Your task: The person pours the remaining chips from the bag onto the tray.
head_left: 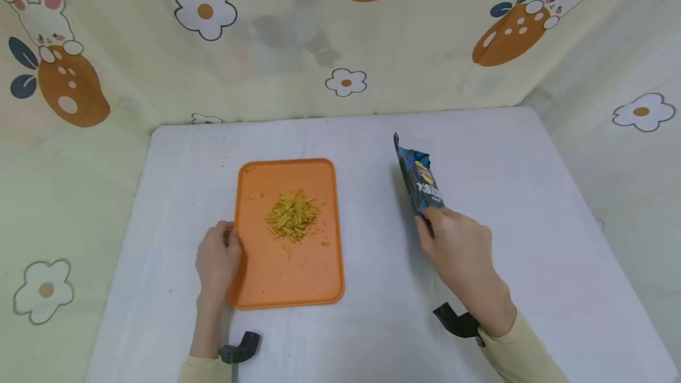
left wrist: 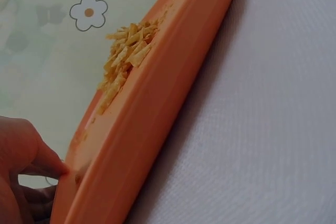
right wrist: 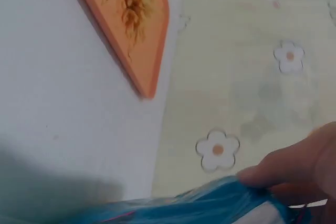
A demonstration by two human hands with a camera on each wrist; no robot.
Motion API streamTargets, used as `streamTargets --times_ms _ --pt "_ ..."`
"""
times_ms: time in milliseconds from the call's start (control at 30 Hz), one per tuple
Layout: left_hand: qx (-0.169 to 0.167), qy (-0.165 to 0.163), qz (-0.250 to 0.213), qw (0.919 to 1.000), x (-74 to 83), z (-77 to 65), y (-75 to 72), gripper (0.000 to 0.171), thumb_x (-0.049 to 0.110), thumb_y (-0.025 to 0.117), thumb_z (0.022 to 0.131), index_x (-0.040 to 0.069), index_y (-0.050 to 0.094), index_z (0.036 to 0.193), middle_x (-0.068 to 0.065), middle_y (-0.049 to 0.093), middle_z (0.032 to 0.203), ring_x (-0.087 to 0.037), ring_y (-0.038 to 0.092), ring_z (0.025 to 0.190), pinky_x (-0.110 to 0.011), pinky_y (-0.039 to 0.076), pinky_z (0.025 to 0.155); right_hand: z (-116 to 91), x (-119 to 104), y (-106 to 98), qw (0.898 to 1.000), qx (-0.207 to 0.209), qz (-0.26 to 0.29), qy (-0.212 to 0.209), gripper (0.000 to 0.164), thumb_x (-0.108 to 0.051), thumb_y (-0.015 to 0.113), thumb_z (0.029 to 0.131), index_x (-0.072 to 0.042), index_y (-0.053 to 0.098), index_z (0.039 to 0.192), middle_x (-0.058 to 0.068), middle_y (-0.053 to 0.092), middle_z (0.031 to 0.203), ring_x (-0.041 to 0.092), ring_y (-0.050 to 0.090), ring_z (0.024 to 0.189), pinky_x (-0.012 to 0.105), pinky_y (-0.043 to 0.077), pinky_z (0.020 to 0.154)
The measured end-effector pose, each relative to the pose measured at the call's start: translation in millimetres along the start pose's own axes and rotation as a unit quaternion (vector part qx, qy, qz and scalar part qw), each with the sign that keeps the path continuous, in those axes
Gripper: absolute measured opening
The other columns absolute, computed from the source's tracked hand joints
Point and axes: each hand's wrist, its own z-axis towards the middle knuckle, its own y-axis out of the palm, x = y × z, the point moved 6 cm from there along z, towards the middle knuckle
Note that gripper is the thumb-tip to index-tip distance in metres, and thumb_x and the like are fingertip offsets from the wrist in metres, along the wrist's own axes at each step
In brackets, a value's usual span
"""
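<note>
An orange tray lies on the white table, with a small heap of yellow snack sticks and crumbs around its middle. At the tray's left side, my left hand pinches the rim, thumb on the edge in the left wrist view. Off to the right of the tray, my right hand grips the lower end of a dark blue snack bag with white lettering. The bag tilts up and away, and its upper end looks torn. In the right wrist view the bag's blue foil shows below the thumb.
The white table has rounded corners. A cream curtain with rabbits and flowers hangs behind the table and along its sides. Black bands are worn at both wrists, below cream sleeves. Tiny crumbs lie on the table near the tray.
</note>
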Motion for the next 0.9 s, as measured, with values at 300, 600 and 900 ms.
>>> streamTargets --times_ms 300,600,900 --pt "0.005 0.009 -0.002 0.9999 1.4 -0.7 -0.7 0.027 0.017 0.049 0.098 0.004 0.063 0.117 -0.015 0.063 0.098 -0.030 0.059 0.084 -0.044 0.046 0.069 8 -40 30 0.996 -0.057 -0.050 -0.039 0.012 -0.004 0.071 0.079 0.000 0.063 0.070 0.014 0.066 0.069 0.029 0.063 0.059 0.045 0.049 0.043" --pt "0.000 -0.005 0.002 1.0000 1.9 0.1 -0.9 0.027 0.017 0.048 0.099 0.003 0.061 0.119 -0.015 0.061 0.098 -0.029 0.056 0.085 -0.042 0.045 0.072 -2 -77 79 0.984 -0.064 -0.132 -0.097 0.014 -0.005 0.076 0.075 0.001 0.064 0.071 0.013 0.061 0.065 0.028 0.061 0.057 0.037 0.048 0.044" --pt "-0.007 -0.009 -0.002 0.9999 1.8 0.0 -0.8 0.028 0.017 0.048 0.099 0.004 0.061 0.120 -0.015 0.061 0.099 -0.029 0.056 0.086 -0.041 0.045 0.074 -9 -92 117 0.971 -0.067 -0.187 -0.131 0.013 -0.008 0.074 0.075 -0.002 0.064 0.071 0.008 0.058 0.063 0.020 0.056 0.054 0.031 0.044 0.046"
